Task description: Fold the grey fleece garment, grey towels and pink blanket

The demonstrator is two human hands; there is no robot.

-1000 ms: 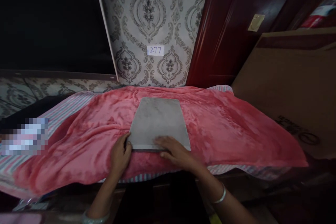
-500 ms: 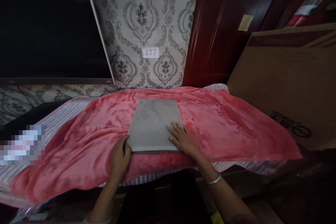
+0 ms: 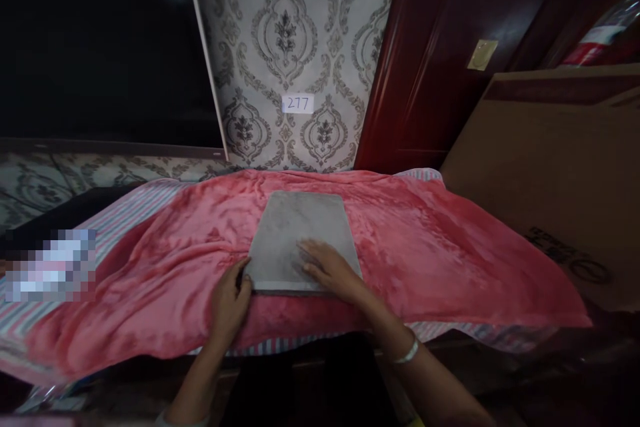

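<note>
A flat grey rectangular piece, soft-looking like a folded cloth or mat (image 3: pixel 295 227), lies on a pink plush blanket (image 3: pixel 430 260). A paler strip runs along its near edge. My left hand (image 3: pixel 231 300) is at the near left corner of the grey piece, thumb and fingers closed about that corner. Over the near right part of its top, my right hand (image 3: pixel 330 270) lies palm down with fingers stretched out, slightly blurred. The underside of the grey piece is hidden.
A striped cloth (image 3: pixel 135 207) shows beneath the blanket's edges. A large cardboard box (image 3: pixel 550 167) stands at the right, with a bottle (image 3: pixel 600 37) behind it. At the back left is a dark screen (image 3: pixel 100 47); a paper label (image 3: pixel 298 103) reading 277 is on the wall.
My right hand has slid left across the grey piece, from its right edge toward the middle. My left hand stays at the corner. The view has shifted slightly.
</note>
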